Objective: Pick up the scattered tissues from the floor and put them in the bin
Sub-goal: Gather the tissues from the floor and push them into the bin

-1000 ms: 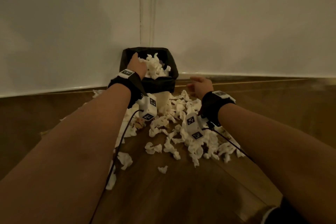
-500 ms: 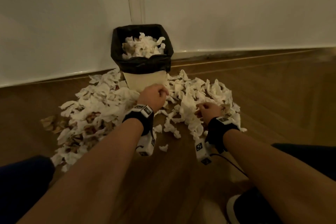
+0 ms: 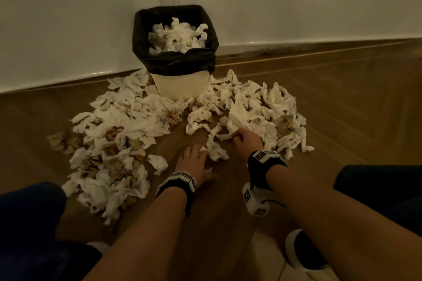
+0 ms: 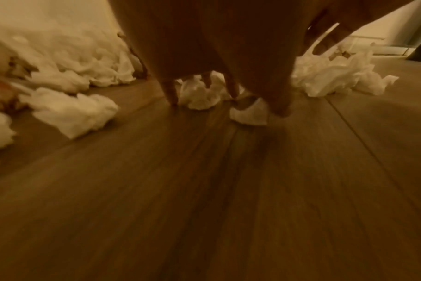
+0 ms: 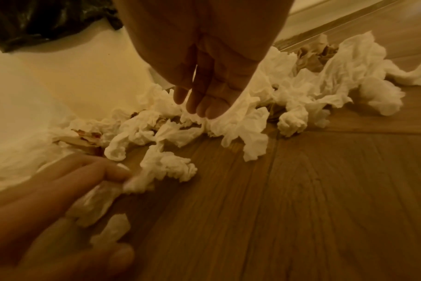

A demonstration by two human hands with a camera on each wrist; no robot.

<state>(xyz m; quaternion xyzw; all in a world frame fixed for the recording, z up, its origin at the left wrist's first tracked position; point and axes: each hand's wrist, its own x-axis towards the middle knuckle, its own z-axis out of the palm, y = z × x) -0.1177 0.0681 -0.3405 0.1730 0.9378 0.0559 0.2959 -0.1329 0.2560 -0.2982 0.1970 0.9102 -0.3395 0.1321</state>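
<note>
The bin [image 3: 180,85], cream with a black liner, stands in the wall corner, heaped with tissues [image 3: 177,36]. Crumpled tissues [image 3: 118,125] cover the floor on both sides of it. My left hand [image 3: 194,158] hovers low over the bare strip between the heaps. Its fingers [image 4: 171,91] are spread and point down around a small tissue wad [image 4: 199,95]. My right hand [image 3: 245,140] is at the near edge of the right heap [image 3: 269,107]. Its bunched fingertips [image 5: 204,108] pinch a white tissue [image 5: 238,123] there.
White walls with a skirting board [image 3: 319,47] close off the back. The wooden floor [image 3: 342,121] stretches away to the right. My knees [image 3: 25,212] and a shoe [image 3: 303,251] are at the near edge, either side of my arms.
My left hand left the bin, came back toward me and spread its fingers over a small wad. My right hand stayed at the right heap. The camera pulled back.
</note>
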